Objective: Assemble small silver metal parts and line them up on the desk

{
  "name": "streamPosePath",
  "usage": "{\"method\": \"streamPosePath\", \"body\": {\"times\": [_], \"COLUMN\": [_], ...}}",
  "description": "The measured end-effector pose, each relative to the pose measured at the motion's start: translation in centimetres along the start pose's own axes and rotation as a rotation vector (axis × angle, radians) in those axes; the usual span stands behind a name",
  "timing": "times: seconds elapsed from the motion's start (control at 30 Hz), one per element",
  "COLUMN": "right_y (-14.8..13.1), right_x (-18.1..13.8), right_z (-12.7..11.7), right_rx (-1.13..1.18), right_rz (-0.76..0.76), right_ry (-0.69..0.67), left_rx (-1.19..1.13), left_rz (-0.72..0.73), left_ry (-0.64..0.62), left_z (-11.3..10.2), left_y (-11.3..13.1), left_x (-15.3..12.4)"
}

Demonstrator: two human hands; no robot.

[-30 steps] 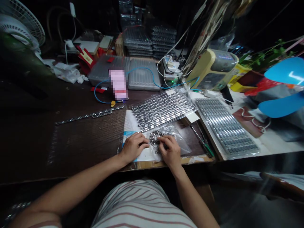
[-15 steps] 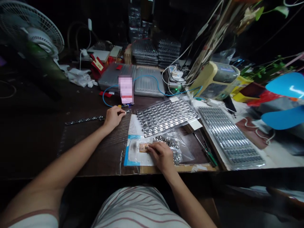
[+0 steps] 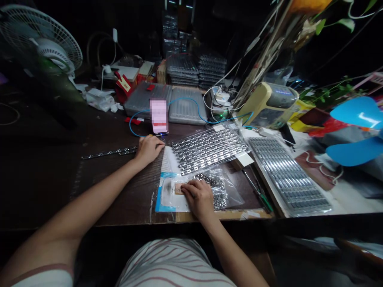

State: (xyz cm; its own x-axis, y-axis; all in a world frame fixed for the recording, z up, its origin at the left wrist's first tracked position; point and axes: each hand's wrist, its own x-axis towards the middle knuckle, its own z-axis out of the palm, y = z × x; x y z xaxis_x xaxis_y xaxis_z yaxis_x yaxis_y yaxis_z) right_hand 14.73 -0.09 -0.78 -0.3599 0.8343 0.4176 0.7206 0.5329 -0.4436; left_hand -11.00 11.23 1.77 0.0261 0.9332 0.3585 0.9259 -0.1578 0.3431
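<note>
My left hand (image 3: 149, 149) is closed in a pinch at the right end of a thin, shiny metal strip (image 3: 103, 153), which runs out to the left along the dark table; part of it is hidden under the hand. My right hand (image 3: 199, 198) is closed too, its thumb and fingertips at a small tan block (image 3: 178, 189) on white and blue packaging (image 3: 160, 204). Whatever lies between those fingertips is too small to make out. Beside that hand, a clear plastic bag (image 3: 235, 194) holds many small shiny metal pieces (image 3: 220, 195). A tray of metal strips (image 3: 209, 148) lies beyond it.
A phone (image 3: 158, 115) stands behind my left hand, with a blue cable (image 3: 197, 104) curving past. On the right lie a green-handled screwdriver (image 3: 265, 202) and another filled tray (image 3: 287, 175). A blue-bladed fan (image 3: 356, 131) is at far right, a larger fan (image 3: 54, 48) far left.
My left hand has shifted slightly right, and the strip's tip no longer shows past its fingers. My right hand has drawn slightly left over the tan block. The view has tilted a little.
</note>
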Motion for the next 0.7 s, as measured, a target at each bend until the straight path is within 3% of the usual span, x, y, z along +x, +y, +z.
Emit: {"method": "streamPosePath", "body": {"times": [0.17,0.3,0.43,0.57,0.7], "right_y": [-0.4,-0.2,1.3,2.6,2.9], "right_x": [0.1,0.0,-0.4,-0.9,-1.0], "right_z": [-0.1,-1.1,-2.9,-3.5,-2.8], "right_rx": [-0.012,-0.066,-0.230,-0.295,-0.238], "right_rz": [-0.017,-0.010,0.038,0.066,0.075], "right_ry": [-0.031,-0.004,0.020,-0.039,-0.001], "left_rx": [0.005,-0.030,-0.319,-0.691,-0.805], "left_rz": [0.027,-0.051,-0.106,-0.132,-0.197], "left_ry": [-0.099,-0.085,-0.075,-0.259,-0.354], "left_z": [2.4,1.8,-0.5,-2.0,-1.9], "left_y": [3.8,4.1,3.7,4.4,6.2], "left_x": [3.2,3.4,0.7,-3.6,-7.6]}}
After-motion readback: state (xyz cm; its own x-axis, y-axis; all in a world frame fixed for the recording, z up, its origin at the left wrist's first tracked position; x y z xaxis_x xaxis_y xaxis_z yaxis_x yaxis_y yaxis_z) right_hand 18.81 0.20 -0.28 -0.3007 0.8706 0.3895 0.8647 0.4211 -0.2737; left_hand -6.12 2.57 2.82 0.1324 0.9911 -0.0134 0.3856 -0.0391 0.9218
